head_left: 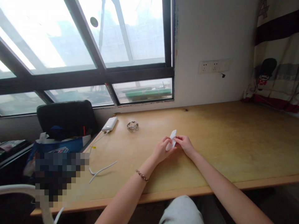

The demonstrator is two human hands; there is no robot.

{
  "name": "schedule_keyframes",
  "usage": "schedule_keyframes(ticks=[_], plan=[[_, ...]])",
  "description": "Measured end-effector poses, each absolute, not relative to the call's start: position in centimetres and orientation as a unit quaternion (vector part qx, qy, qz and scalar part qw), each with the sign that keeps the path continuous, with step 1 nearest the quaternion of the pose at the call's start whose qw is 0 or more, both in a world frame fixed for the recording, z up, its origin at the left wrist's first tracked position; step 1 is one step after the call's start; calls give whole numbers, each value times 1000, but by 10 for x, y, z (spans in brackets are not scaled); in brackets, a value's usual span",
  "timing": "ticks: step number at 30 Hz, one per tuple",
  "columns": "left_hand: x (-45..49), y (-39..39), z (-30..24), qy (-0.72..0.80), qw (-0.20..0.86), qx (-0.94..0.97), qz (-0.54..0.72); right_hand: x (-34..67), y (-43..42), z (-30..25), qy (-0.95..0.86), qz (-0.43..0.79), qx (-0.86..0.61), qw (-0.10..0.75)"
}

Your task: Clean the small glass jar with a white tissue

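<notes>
Above the wooden table, in the head view, both hands meet at a small piece of folded white paper (pixel 173 135), which may be tissue. My left hand (pixel 164 148) is closed on its left side, the fingers bent over the paper and the thumb below. From the right, my right hand (pixel 185 144) pinches the paper's edge between thumb and fingertips. The paper stands tilted, its upper corner pointing up; its lower part is partly covered by the fingers. A silver metal bracelet or watch band (pixel 132 126) lies farther back, left of both hands.
On the table (pixel 233 140), a white power bank (pixel 109 124) sits at the far left with a white cable (pixel 102 170) trailing forward. Beyond the left edge are a black chair (pixel 67 116) and a blue bag (pixel 60 144). A wall with sockets (pixel 213 66) and a window (pixel 137 31) rise behind.
</notes>
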State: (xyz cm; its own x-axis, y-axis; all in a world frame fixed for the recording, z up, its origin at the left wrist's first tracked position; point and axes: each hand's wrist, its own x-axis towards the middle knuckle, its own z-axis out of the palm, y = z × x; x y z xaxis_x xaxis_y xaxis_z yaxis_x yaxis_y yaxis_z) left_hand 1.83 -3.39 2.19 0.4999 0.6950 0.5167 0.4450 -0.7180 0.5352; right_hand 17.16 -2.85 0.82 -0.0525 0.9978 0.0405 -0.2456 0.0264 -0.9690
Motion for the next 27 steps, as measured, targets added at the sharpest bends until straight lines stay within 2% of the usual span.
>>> schedule_keyframes(ticks=[6,15,21,27], plan=[[18,-30,21,348,259,791,431,172,-27,8,-452,545,-422,567],[25,-19,11,356,555,607,444,172,-33,16,-458,586,-362,562],[19,-20,16,368,640,491,463,172,-33,17,-429,585,-372,579],[18,-20,19,347,674,444,478,171,-32,17,-454,570,-382,568]])
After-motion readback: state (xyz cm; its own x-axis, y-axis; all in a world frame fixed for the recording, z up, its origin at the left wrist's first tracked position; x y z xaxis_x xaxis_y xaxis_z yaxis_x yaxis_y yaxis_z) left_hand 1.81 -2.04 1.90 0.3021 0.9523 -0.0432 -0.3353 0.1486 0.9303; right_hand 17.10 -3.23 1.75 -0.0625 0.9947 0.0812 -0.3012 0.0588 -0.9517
